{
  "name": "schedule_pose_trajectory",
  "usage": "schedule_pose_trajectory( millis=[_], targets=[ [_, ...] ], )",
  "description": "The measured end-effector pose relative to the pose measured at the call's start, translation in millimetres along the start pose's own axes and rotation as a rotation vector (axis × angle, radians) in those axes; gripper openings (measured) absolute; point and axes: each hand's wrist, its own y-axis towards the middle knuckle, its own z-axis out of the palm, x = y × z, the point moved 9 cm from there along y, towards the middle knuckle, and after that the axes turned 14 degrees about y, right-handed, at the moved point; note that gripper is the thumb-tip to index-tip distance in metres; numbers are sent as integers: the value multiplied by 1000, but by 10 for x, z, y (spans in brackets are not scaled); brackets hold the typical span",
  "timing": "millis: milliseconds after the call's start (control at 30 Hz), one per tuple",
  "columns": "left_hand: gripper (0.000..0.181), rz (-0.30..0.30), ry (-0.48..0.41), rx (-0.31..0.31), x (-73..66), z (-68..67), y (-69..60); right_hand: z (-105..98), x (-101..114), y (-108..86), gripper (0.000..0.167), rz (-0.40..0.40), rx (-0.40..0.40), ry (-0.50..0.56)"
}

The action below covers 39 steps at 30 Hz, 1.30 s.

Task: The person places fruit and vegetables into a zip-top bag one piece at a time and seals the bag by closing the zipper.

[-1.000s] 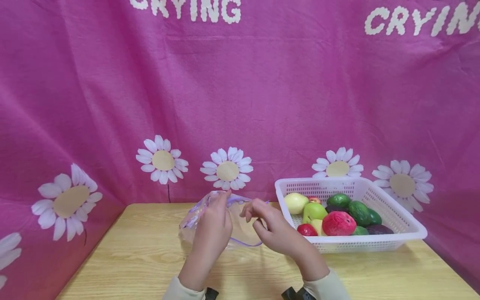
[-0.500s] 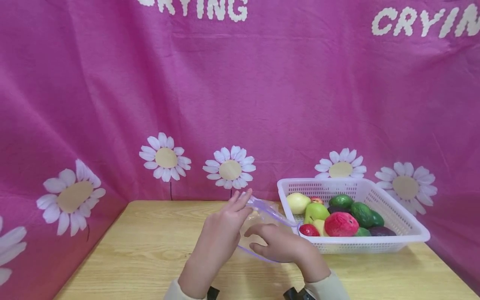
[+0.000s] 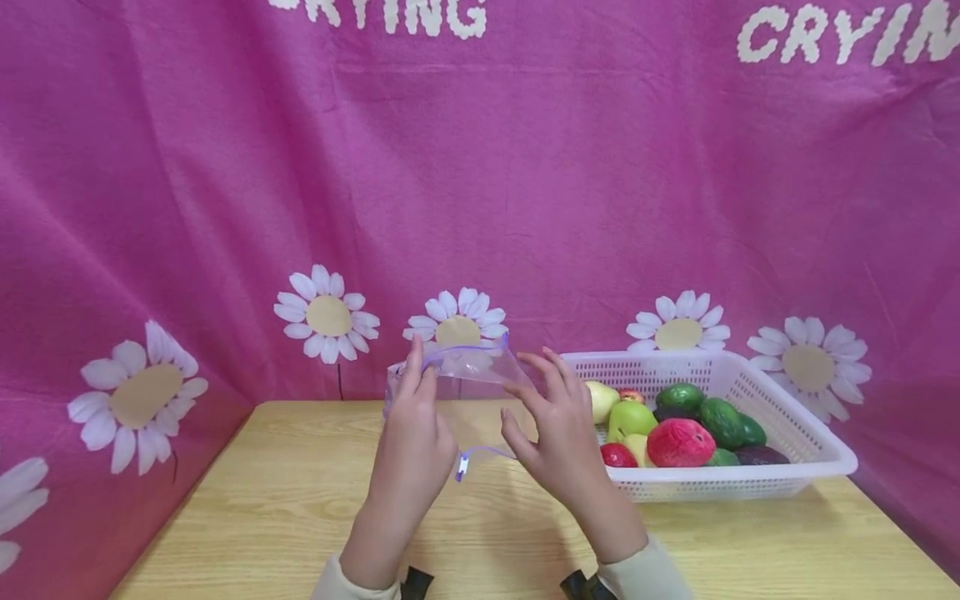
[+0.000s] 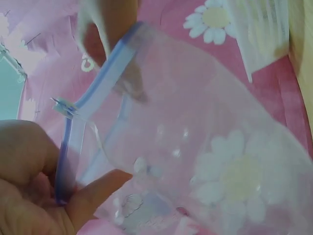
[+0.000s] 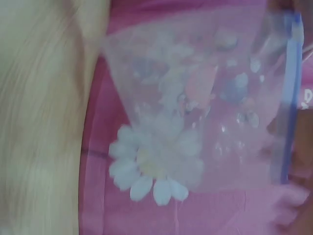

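A clear zip bag with a purple zip edge is held up above the table, its mouth spread toward me. My left hand grips the bag's left side; in the left wrist view its thumb lies against the plastic by the zip edge. A slider sits on that edge. My right hand, fingers spread, touches the bag's right side; some of its fingertips show through the plastic in the left wrist view. Coloured prints mark the bag in the blurred right wrist view. No contents show inside it.
Right of my hands stands a white slotted basket. It holds fruit and vegetables, among them a green pear, a pinkish-red fruit and several dark green ones. A wooden table lies below, with a pink flowered cloth behind.
The bag has been lifted and turned, and its mouth now stands wider. My right hand has drawn up and its fingers have spread; my left hand moved right, then back left.
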Motion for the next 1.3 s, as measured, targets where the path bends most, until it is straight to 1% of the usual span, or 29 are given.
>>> schedule_pose_trajectory(
  millis=[67,133,200,233,267,367,400,433,467,500,533,600,667,733,767,800,867,900,967,1000,1033,1100,1133,1200,1233,1300],
  targets=[
    [47,-19,-39,-25,-5,-20,-1,34,-102,-19,37,145,31,64],
    [48,-25,-51,-37,-19,-23,-8,106,-189,-60,50,271,99,184],
    [48,-15,-49,-39,-23,-16,-10,179,-228,-92,64,341,173,307],
    [48,-6,-42,-35,-19,-14,-9,206,-231,-100,70,355,203,364],
    [49,6,-32,-28,-11,-9,-9,223,-224,-101,75,353,230,404],
    [54,55,-16,35,16,20,7,228,-174,-84,86,290,279,468],
    [54,70,-22,70,26,38,11,219,-154,-76,87,263,287,477],
    [53,76,-35,106,39,59,16,202,-133,-66,85,237,288,476],
    [57,74,-54,138,55,80,21,180,-120,-56,83,218,282,461],
    [58,70,-75,160,71,95,29,155,-110,-46,77,208,268,438],
    [59,57,-102,169,88,102,40,133,-110,-39,72,214,251,430],
    [60,8,-169,160,132,104,53,94,-122,-32,58,252,212,409],
    [65,-42,-226,115,171,77,66,70,-160,-37,52,321,178,384],
    [61,-74,-247,71,189,44,69,72,-206,-56,59,403,163,432],
    [57,-81,-244,57,193,31,68,73,-228,-64,64,434,161,448],
    [53,-79,-230,45,188,16,66,76,-255,-74,69,466,161,462],
    [46,-52,-187,42,154,-5,67,102,-306,-99,77,533,174,553],
    [39,-30,-169,50,133,-10,68,124,-330,-117,80,568,188,615],
    [26,24,-147,76,90,-18,70,158,-360,-141,84,610,218,686],
    [21,53,-153,94,74,-22,71,170,-371,-151,85,623,232,706],
    [20,74,-169,115,69,-25,73,177,-381,-159,86,636,243,727],
    [21,101,-218,160,88,-37,76,146,-393,-155,86,616,251,682],
    [24,108,-252,185,107,-41,79,118,-397,-149,86,603,250,650],
    [41,109,-327,237,149,-45,79,66,-415,-145,83,589,245,598],
    [51,111,-355,258,166,-44,80,46,-425,-144,80,587,243,581],
    [62,118,-393,294,181,-29,82,23,-439,-137,75,582,247,567]
  ],
)
